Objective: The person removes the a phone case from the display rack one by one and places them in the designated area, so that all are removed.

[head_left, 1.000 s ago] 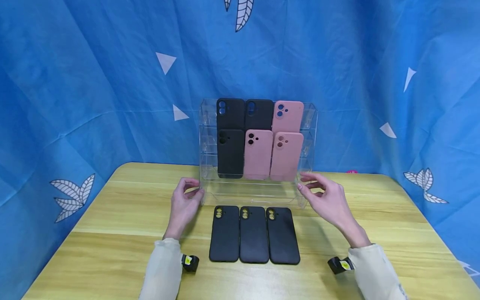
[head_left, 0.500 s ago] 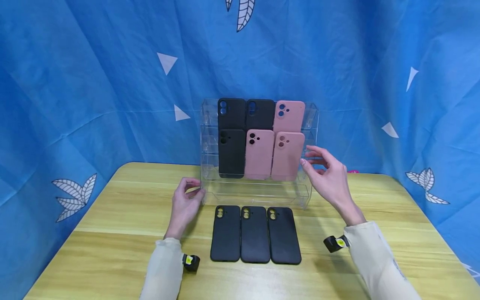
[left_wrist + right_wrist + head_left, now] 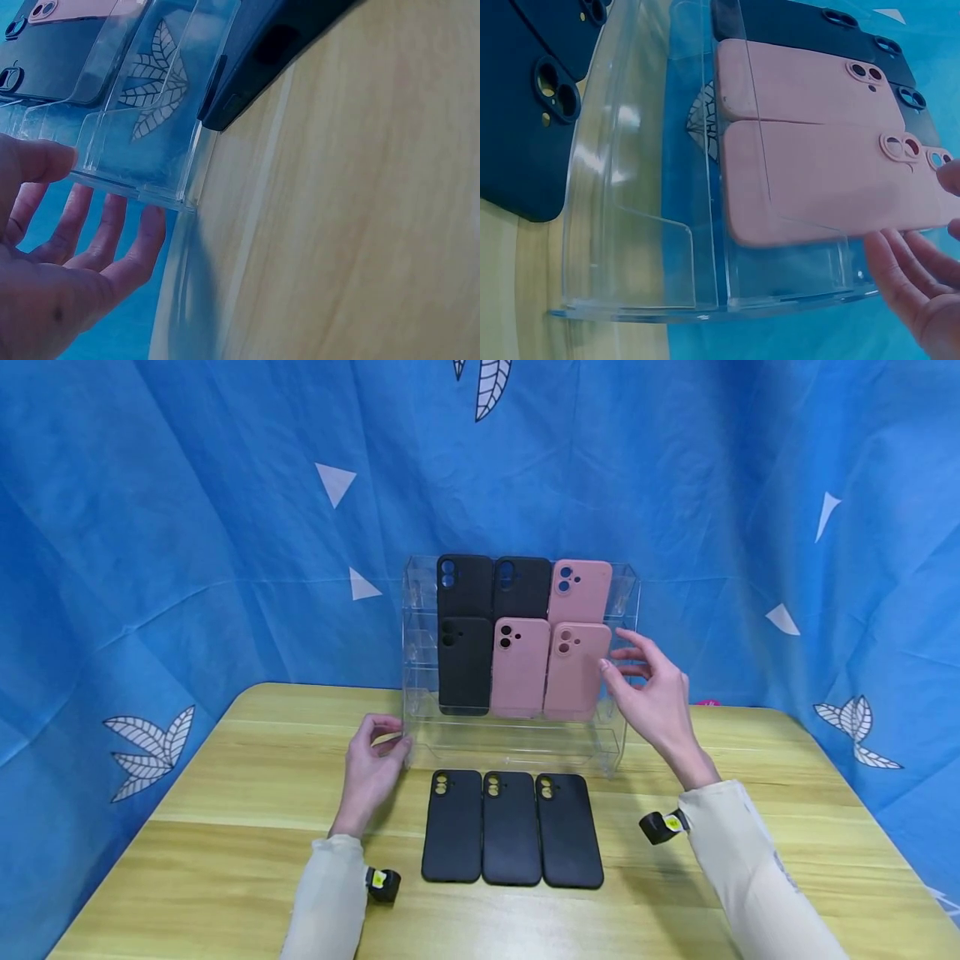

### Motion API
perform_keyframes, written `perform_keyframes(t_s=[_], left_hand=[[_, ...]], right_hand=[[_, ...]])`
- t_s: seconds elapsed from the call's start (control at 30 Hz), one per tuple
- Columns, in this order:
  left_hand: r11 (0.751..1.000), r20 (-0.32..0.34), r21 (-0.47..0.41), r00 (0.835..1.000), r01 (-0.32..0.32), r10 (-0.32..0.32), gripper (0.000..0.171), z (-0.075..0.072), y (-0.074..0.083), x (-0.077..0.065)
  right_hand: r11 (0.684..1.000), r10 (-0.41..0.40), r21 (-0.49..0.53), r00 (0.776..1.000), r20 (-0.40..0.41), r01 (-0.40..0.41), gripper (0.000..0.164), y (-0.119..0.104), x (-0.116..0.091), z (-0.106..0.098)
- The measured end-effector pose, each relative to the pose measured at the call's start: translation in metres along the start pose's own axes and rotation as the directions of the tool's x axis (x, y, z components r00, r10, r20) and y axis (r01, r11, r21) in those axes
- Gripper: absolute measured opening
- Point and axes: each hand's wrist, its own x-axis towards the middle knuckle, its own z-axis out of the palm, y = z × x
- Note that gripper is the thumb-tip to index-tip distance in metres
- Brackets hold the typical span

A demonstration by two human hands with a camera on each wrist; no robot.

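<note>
A clear acrylic tiered display rack (image 3: pixel 517 739) stands on the table with phone cases in two rows. The back row has two black cases and a pink one (image 3: pixel 580 589); the front row has a black case (image 3: pixel 463 668), a pink case (image 3: pixel 519 668) and another pink case (image 3: pixel 576 681) at the right. My left hand (image 3: pixel 372 768) touches the rack's lower left side with thumb and fingertips, fingers loosely bent. Beside the front right pink case, my right hand (image 3: pixel 654 702) is raised, fingers spread and thumb apart, with nothing held; its fingertips lie right at the case's edge.
In front of the rack, three black phone cases (image 3: pixel 512 831) lie side by side on the wooden table (image 3: pixel 247 827). The rack's lower front tiers hold no cases. A blue patterned curtain (image 3: pixel 225 527) hangs close behind. Both wrists wear small black cameras (image 3: pixel 384 885).
My right hand has risen from the rack's lower right corner along its side to the front right pink case, and its fingers have spread. The left hand stays at the rack.
</note>
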Motion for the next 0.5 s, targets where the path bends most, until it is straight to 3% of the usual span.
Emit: perform_keyframes(t_s=[0.5], left_hand=[[1.000, -0.005, 0.024, 1.000, 0.004, -0.004, 0.027, 0.0009, -0.0010, 0.0004]], right_hand=[[0.996, 0.038, -0.080, 0.999, 0.032, -0.035, 0.049, -0.0023, 0.0074, 0.0030]])
